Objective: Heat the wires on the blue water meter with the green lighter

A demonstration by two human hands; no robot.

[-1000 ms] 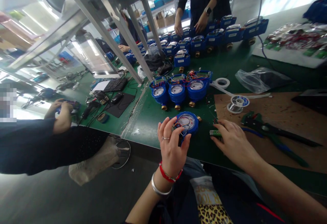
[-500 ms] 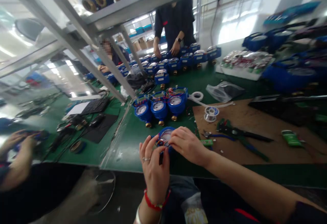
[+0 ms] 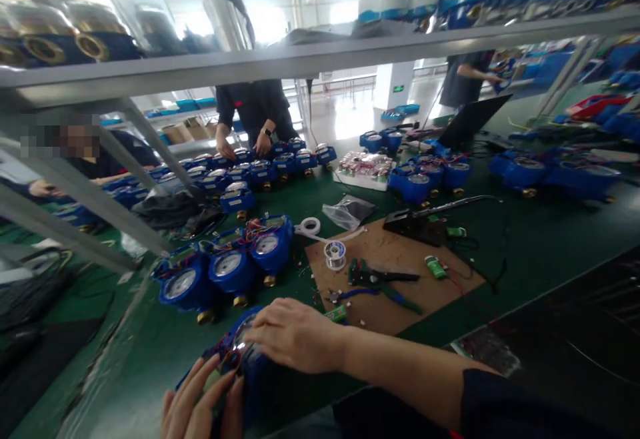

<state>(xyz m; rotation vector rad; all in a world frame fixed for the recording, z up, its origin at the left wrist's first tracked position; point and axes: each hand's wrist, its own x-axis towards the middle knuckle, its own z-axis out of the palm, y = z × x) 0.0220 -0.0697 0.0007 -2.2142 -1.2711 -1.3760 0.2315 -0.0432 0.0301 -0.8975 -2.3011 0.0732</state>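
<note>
A blue water meter (image 3: 240, 357) with red wires lies at the near edge of the green bench (image 3: 525, 252). My left hand (image 3: 203, 404) grips its near side, fingers curled up against it. My right hand (image 3: 295, 335) lies over its top, fingers bent onto the dial. Both hands hold the same meter. Just behind it stand three more open blue meters (image 3: 227, 267) in a row.
A brown board (image 3: 395, 272) to the right carries a solder spool (image 3: 335, 252), green-handled pliers (image 3: 380, 279) and a soldering iron stand (image 3: 415, 225). Rows of blue meters line the far side, where a person in dark clothes (image 3: 255, 112) works. A metal shelf (image 3: 300, 59) crosses overhead.
My view has swung up and to the right. My right hand came from the bench onto the meter, and the meter with both hands now sits closer to me.
</note>
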